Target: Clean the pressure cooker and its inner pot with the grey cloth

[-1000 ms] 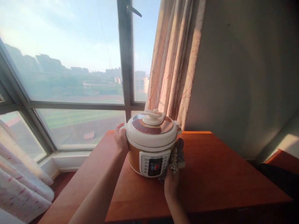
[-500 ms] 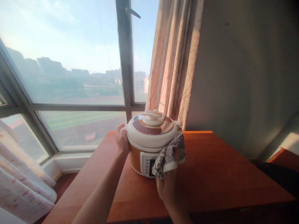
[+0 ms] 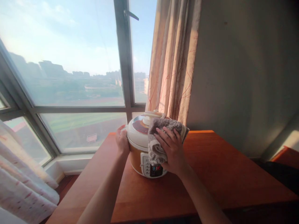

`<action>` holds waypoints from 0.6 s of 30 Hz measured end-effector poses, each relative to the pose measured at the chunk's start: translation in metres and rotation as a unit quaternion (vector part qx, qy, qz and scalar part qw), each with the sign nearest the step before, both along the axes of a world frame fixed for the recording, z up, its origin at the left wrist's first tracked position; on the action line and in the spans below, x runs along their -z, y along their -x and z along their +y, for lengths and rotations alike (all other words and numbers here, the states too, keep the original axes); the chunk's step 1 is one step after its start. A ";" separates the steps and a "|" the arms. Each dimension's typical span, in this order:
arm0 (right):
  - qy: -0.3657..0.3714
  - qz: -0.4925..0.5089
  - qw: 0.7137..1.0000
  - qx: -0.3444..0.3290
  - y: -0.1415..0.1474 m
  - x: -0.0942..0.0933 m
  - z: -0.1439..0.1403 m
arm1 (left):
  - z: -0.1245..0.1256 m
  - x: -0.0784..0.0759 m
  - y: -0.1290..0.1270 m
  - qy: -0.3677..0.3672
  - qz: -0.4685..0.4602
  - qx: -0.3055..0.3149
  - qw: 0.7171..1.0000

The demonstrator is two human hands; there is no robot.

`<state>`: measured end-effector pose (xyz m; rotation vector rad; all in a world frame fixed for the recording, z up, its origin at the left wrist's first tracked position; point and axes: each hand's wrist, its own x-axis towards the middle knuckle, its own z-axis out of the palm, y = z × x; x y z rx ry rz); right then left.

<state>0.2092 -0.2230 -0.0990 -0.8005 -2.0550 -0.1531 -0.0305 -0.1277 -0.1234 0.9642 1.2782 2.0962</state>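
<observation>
A white and gold-brown electric pressure cooker stands upright on the table, its control panel facing me. My left hand is closed round the side handle at the cooker's left. Over the right front of the lid, my right hand holds a grey-brown and white towel against the surface, with its fingers spread across the cloth. The towel and hand hide the right side of the lid and the right handle. Part of the white lid knob still shows.
The reddish-brown wooden table extends on both sides of the cooker. Behind it are a large window and a beige curtain. Another light curtain hangs at lower left, and a grey wall stands at right.
My right hand has moved with the towel from the cooker's right side up onto the lid, turning back-of-hand up. More of the control panel shows. My left hand stays at the handle.
</observation>
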 end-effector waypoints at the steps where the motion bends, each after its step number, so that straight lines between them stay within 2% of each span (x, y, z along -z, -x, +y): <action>1: -0.012 0.026 1.000 0.004 -0.005 0.003 0.007 | 0.000 0.000 0.000 -0.001 0.002 0.001 1.000; 5: -0.064 0.170 0.983 0.026 -0.012 0.021 0.027 | 0.001 0.000 0.000 -0.007 0.010 -0.009 1.000; 7: -0.045 0.257 0.964 0.044 -0.007 0.036 0.029 | 0.002 0.000 0.001 -0.005 0.006 -0.010 1.000; 11: 0.090 0.412 0.902 0.095 0.014 0.084 0.016 | 0.002 0.002 0.002 -0.001 0.013 0.004 1.000; 14: 0.198 0.489 0.844 0.097 0.030 0.122 -0.003 | 0.001 0.001 0.002 0.000 0.014 0.009 1.000; 16: 0.238 0.522 0.813 0.102 0.036 0.139 -0.015 | -0.001 -0.001 0.001 0.002 0.017 -0.001 1.000; 18: 0.258 0.538 0.795 0.108 0.038 0.145 -0.023 | -0.002 -0.002 0.000 0.003 0.021 -0.011 1.000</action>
